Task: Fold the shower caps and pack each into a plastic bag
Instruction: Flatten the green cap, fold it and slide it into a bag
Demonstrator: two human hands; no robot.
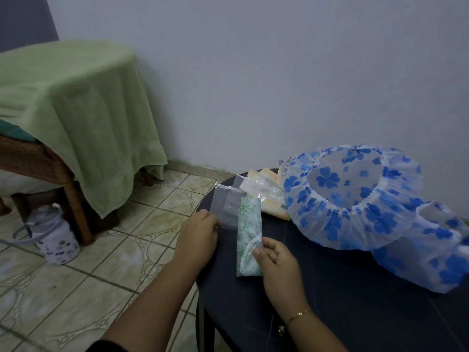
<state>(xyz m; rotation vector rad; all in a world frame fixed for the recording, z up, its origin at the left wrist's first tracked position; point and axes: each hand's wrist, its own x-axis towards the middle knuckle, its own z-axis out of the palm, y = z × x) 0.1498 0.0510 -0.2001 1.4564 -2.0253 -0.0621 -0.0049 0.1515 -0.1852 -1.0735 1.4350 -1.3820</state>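
1. I count two loose shower caps of clear plastic printed with blue clovers: one blue-clover shower cap (352, 196) lies with its elastic opening up at the far side of the round dark desk (330, 288), and a second blue-clover cap (429, 252) lies just beside it to the right, partly under its edge.
2. One folded green-and-white patterned shower cap (248, 237) lies as a long narrow strip near the desk's left edge.
3. Yellow-and-white folded packs (269, 191) lie at the far edge, touching the first blue cap; I cannot tell their number.
4. A clear flat plastic bag (228, 207) lies left of the green strip, touching it; it looks flat, though I cannot tell for sure what it holds.
5. My left hand (198, 237) reaches in palm down, its grip pinching the bag's near edge.
6. My right hand (276, 260), a thin gold bracelet (297, 316) on its wrist, pinches the green strip's near end between thumb and curled fingers.
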